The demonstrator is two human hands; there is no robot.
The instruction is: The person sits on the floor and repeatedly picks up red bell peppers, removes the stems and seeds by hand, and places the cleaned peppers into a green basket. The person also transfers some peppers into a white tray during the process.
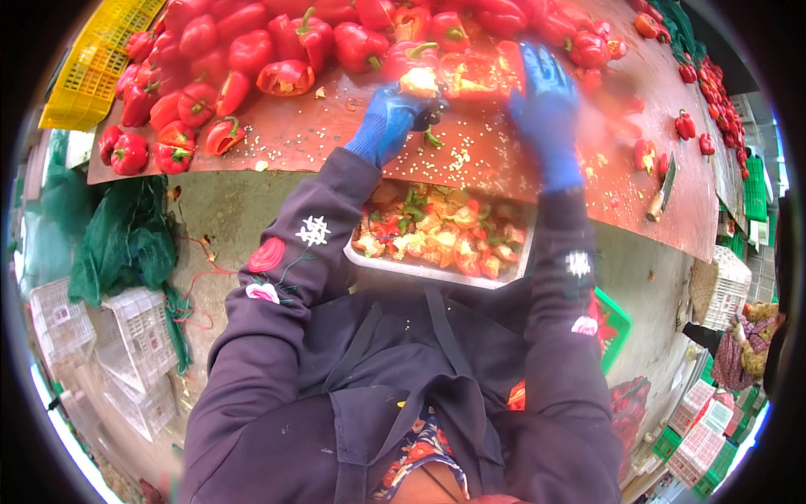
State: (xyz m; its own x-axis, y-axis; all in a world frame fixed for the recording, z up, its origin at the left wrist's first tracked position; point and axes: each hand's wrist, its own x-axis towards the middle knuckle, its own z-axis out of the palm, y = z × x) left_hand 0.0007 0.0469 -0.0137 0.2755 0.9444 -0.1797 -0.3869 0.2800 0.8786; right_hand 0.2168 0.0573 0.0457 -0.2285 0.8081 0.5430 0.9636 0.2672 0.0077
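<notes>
Both hands wear blue gloves above a reddish tabletop [283,142] strewn with pepper seeds. My left hand [400,110] is closed around something dark and partly hidden, with a pale seed core [419,82] at its fingers. Close above it lies a red bell pepper [409,58] with a green stem. My right hand [546,94], blurred, rests its fingers at the right edge of an opened red pepper [475,74]; whether it grips the piece is unclear. Whole and cut red peppers [252,50] are heaped along the far side. Below the table edge stands a white-rimmed tray [434,274] of pepper cores and scraps.
A knife [662,189] with a wooden handle lies at the table's right. A yellow crate [88,69] stands at the far left, near green netting [132,246] and white crates [141,331]. A green crate [620,327] is beside my right arm. Another person [746,346] is at far right.
</notes>
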